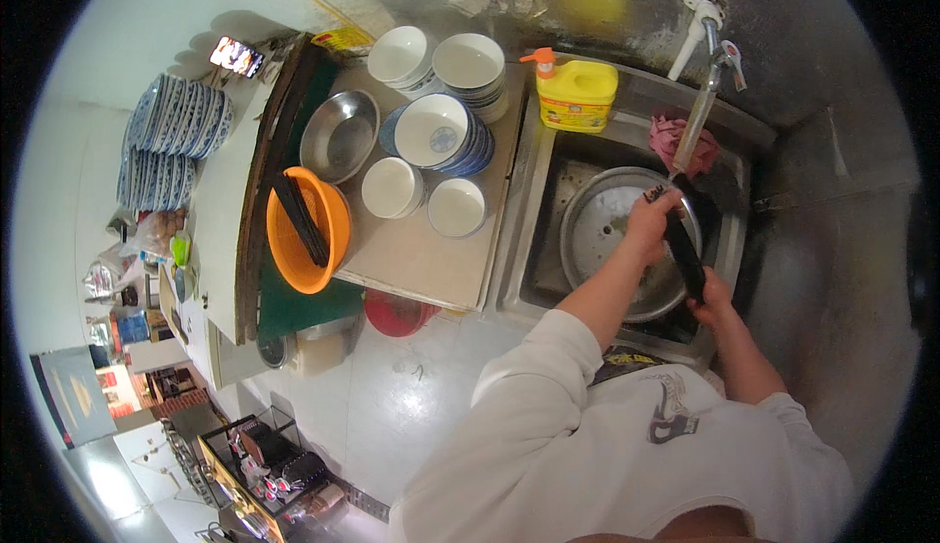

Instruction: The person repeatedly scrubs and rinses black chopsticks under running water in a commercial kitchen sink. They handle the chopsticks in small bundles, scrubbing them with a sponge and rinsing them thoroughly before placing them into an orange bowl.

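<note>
Clamps left hand and right hand around opposite ends of a black chopstick bundle, apparently to keep it together, with a round metal basin beneath both.

The sticks are black, the basin orange, the jug yellow with an orange pump, the cloth pink, the sleeves white, the plates blue-and-white patterned.

Basin in the sink, stacked bowls on the counter to its left
</note>
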Motion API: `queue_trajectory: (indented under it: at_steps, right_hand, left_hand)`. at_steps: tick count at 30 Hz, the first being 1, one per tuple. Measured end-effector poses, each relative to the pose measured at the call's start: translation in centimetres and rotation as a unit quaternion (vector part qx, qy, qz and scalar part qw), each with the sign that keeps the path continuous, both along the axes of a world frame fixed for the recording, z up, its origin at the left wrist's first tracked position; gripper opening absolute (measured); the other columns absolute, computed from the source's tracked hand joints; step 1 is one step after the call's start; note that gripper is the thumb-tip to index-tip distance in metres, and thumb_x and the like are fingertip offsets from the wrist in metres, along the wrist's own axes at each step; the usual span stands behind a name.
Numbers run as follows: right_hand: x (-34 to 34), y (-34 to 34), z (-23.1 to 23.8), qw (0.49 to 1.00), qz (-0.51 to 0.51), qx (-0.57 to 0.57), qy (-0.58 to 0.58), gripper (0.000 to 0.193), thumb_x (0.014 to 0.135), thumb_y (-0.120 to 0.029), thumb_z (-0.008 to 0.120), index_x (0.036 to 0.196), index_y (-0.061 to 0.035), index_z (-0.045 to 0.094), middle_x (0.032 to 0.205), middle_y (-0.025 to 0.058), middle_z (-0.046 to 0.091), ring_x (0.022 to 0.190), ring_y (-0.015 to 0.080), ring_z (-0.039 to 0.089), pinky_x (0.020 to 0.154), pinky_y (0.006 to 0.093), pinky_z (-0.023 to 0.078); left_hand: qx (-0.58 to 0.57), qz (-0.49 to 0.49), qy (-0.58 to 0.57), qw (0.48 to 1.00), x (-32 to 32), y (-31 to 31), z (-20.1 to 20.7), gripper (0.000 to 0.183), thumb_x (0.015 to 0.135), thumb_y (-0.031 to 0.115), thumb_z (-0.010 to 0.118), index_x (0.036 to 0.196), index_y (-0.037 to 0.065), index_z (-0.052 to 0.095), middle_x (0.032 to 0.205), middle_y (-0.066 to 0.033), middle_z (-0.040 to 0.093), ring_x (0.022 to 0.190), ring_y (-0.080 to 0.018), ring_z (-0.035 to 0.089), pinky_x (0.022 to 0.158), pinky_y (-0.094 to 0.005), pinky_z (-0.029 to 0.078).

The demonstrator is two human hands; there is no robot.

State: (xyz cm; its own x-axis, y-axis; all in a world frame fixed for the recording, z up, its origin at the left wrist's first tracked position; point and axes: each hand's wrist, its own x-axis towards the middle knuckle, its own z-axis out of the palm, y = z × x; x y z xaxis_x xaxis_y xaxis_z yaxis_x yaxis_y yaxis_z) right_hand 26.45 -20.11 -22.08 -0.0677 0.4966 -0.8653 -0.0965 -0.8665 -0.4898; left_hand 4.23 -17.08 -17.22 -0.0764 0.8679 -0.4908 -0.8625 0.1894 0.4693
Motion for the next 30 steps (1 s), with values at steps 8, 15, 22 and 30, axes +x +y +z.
queue_trajectory:
  at_steps: [8,15,22,30]
  right_hand:
    - [-0.1,-1.1,-1.0,0.994,-0.095,0.026,0.053,0.037,0.096,-0.045,0.052,0.110,-0.0118,0.058,0.085,0.0035,0.057,0.069,0.0189,0.053,0.054,0.0321,0.044]
    - [-2.0,-2.3,-0.7,0.998,-0.045,-0.019,0.045,0.031,0.097,-0.041,0.051,0.109,-0.0146,0.060,0.085,0.0034,0.057,0.066,0.0171,0.053,0.051,0.0326,0.042]
    - [0.6,-2.7,-4.7,0.995,-0.063,0.020,0.079,0.036,0.096,-0.041,0.055,0.111,-0.0084,0.058,0.088,0.0077,0.059,0.070,0.0202,0.057,0.052,0.0365,0.045]
    - [-4.7,-3.1,3.1,0.981,-0.175,0.020,0.085,0.030,0.097,-0.036,0.052,0.105,-0.0077,0.056,0.081,0.0071,0.058,0.058,0.0184,0.054,0.042,0.0321,0.038]
  left_hand:
    - [-0.039,0.045,-0.004,0.998,-0.2,0.3,-1.9,0.014,0.091,0.017,0.062,0.093,0.006,0.054,0.075,-0.0100,0.060,0.072,-0.0224,0.061,0.066,-0.0364,0.050]
    - [-0.043,0.014,0.005,0.999,-0.9,0.1,-2.5,0.012,0.088,0.011,0.064,0.092,0.006,0.054,0.079,-0.0089,0.061,0.077,-0.0232,0.062,0.072,-0.0368,0.051]
    - [-0.005,-0.006,0.008,1.000,-0.6,-0.7,0.1,0.008,0.089,0.009,0.059,0.093,0.005,0.053,0.078,-0.0093,0.060,0.075,-0.0229,0.061,0.073,-0.0370,0.051]
    - [-0.032,0.038,-0.002,0.999,-2.0,-0.3,-2.3,0.011,0.086,0.010,0.060,0.094,0.004,0.055,0.082,-0.0101,0.061,0.075,-0.0237,0.061,0.072,-0.0375,0.049]
